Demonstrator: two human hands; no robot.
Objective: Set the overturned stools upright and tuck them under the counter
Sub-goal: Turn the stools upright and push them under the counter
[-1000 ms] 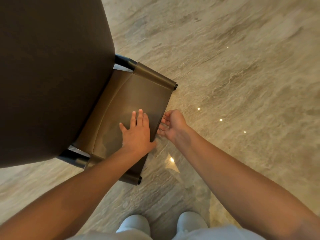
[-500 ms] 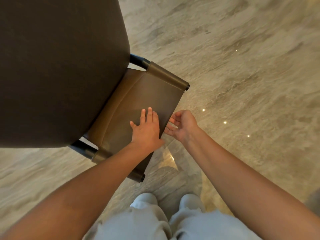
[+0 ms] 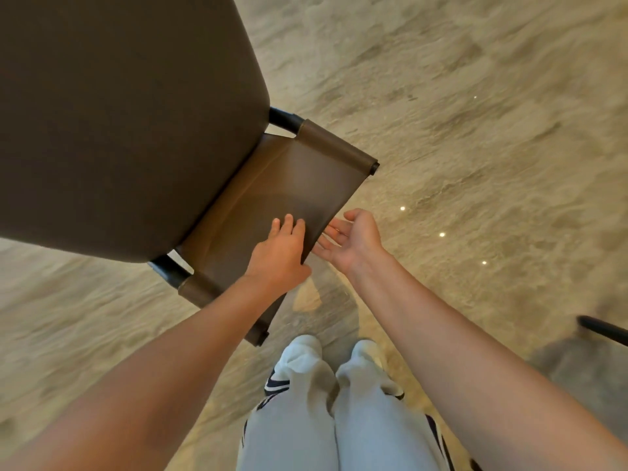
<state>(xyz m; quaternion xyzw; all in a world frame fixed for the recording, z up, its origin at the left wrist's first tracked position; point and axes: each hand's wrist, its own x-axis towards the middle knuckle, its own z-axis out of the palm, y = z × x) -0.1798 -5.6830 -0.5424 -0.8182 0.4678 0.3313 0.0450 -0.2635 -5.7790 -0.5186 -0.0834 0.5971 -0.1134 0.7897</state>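
The person is wearing loose pale grey trousers (image 3: 299, 423), dark navy stripes (image 3: 276, 385) running down their outer sides, white shoes (image 3: 304, 346) poking out just past the trouser hems. The left hand (image 3: 278, 256) and right hand (image 3: 353, 243) are showing bare, forearms (image 3: 170, 368) uncovered.

Polished marble floor (image 3: 475, 79); grey trousers (image 3: 339, 419); white shoes (image 3: 302, 348).

Matt brown leather-like stool (image 3: 129, 124), black metal frame (image 3: 283, 117), glossy marble-look floor (image 3: 475, 147).

Dark brown stool (image 3: 129, 124), leather sling panel (image 3: 289, 185) between black tubes (image 3: 283, 117)
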